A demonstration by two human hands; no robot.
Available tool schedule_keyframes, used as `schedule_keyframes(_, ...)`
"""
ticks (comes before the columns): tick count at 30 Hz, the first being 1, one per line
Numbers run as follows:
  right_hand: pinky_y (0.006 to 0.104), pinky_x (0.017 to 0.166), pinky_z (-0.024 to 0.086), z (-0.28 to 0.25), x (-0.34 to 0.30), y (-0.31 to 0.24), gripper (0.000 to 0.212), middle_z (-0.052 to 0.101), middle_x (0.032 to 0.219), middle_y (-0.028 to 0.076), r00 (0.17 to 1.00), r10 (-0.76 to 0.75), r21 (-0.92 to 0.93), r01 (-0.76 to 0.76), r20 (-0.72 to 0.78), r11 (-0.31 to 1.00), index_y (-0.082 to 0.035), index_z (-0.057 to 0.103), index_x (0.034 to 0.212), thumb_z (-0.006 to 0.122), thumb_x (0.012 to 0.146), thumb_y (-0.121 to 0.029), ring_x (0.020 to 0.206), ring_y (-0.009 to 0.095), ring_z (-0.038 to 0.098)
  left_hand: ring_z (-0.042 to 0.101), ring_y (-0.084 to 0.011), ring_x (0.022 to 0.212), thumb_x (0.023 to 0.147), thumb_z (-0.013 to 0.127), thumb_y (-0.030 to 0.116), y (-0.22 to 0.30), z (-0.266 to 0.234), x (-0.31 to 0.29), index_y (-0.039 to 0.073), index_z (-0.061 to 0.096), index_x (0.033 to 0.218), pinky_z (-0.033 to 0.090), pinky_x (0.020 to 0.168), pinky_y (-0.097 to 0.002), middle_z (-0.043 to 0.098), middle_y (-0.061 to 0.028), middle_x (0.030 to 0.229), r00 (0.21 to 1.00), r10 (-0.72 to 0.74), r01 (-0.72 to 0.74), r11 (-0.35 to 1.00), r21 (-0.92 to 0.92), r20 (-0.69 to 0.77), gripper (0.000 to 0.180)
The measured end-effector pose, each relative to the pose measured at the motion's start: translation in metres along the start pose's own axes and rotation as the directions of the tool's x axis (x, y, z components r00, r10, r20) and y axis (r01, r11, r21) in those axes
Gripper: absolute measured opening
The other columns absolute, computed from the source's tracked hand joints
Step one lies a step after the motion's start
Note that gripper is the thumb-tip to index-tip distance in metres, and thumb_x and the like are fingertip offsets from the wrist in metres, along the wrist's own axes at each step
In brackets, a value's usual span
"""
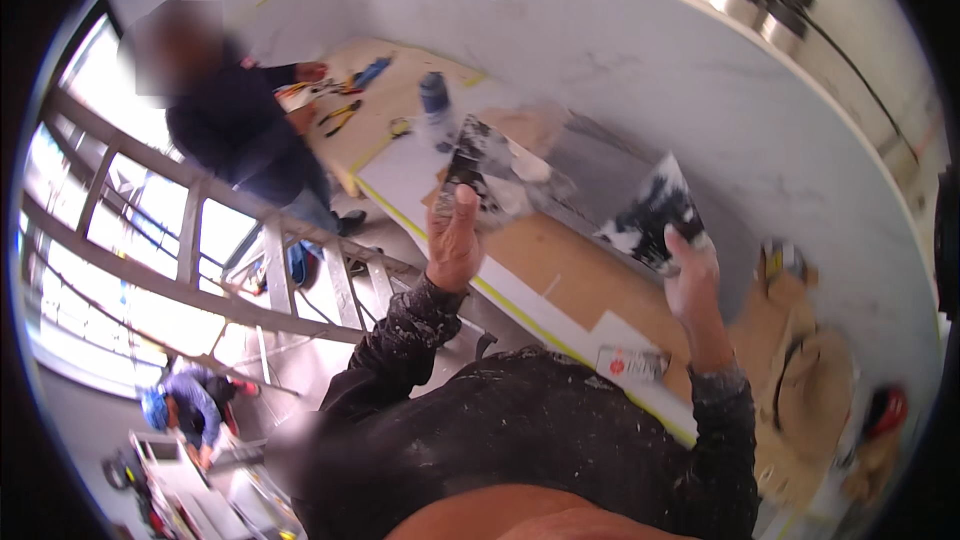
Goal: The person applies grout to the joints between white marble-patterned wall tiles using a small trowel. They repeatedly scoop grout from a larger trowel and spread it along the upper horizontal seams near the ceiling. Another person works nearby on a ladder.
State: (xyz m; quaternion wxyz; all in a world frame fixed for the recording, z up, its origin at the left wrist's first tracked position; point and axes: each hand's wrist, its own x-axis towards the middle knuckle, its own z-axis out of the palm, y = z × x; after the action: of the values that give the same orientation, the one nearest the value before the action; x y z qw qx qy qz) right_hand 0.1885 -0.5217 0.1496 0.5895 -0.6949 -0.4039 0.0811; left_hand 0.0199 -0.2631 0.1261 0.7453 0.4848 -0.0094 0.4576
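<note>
My left hand [452,250] grips a wide putty knife [480,152], its dark blade smeared with white paste and pointing away from me. A second putty knife [655,215] is in my right hand [694,285], its black blade also coated with white, thumb pressed on the near side. Both knives are raised over a worktop, apart from each other. Under and between them lie brown cardboard [545,265] and a dark grey sheet [620,175]. Just beyond the left knife stands a clear bottle with a blue top [434,100].
A metal ladder [190,225] leans along the left. A co-worker [245,125] stands at the worktop's far end, near pliers [342,118]; another person [195,410] crouches at lower left. A marble-patterned panel [420,5] borders the worktop. A beige hat [815,380] lies at right.
</note>
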Motion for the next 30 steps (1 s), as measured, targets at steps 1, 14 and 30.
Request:
schedule_keyframes(1, 0.0417, 0.097, 0.047, 0.008, -0.006, -0.007, 0.027, 0.063, 0.116, 0.014, 0.996, 0.078, 0.128, -0.073, -0.034, 0.989, 0.003, 0.057, 0.118, 0.053, 0.095, -0.009, 0.107, 0.028, 0.061, 0.062, -0.0179, 0.093, 0.100, 0.053, 0.031, 0.001, -0.002, 0.001, -0.002, 0.051, 0.126, 0.050, 0.083, -0.0319, 0.062, -0.0077, 0.108, 0.994, 0.100, -0.106, 0.981, 0.163, 0.044, 0.041)
schedule_keyframes(14, 0.0492, 0.093, 0.052, -0.014, -0.022, -0.073, 0.028, 0.063, 0.112, 0.018, 0.845, 0.393, 0.916, -0.401, 0.364, 0.013, 0.005, 0.055, 0.117, 0.054, 0.094, -0.011, 0.104, 0.029, 0.064, 0.058, -0.0396, 0.117, 0.077, 0.064, -0.006, -0.018, 0.058, 0.011, 0.008, 0.058, 0.126, 0.048, 0.097, -0.0453, 0.061, -0.0174, 0.127, 0.429, 0.347, -0.806, 0.565, 0.179, 0.834, 0.051)
schedule_keyframes(30, 0.0355, 0.089, 0.046, -0.470, 0.231, -0.035, 0.043, 0.066, 0.107, 0.021, 0.982, 0.033, -0.849, -0.177, -0.186, 0.499, 0.004, 0.059, 0.122, 0.059, 0.090, -0.025, 0.096, 0.029, 0.062, 0.063, -0.0195, 0.095, 0.098, 0.052, 0.015, -0.103, 0.076, -0.078, -0.005, 0.060, 0.120, 0.047, 0.087, -0.0328, 0.069, -0.0153, 0.103, 0.990, -0.139, 0.099, 0.552, 0.828, -0.025, 0.030)
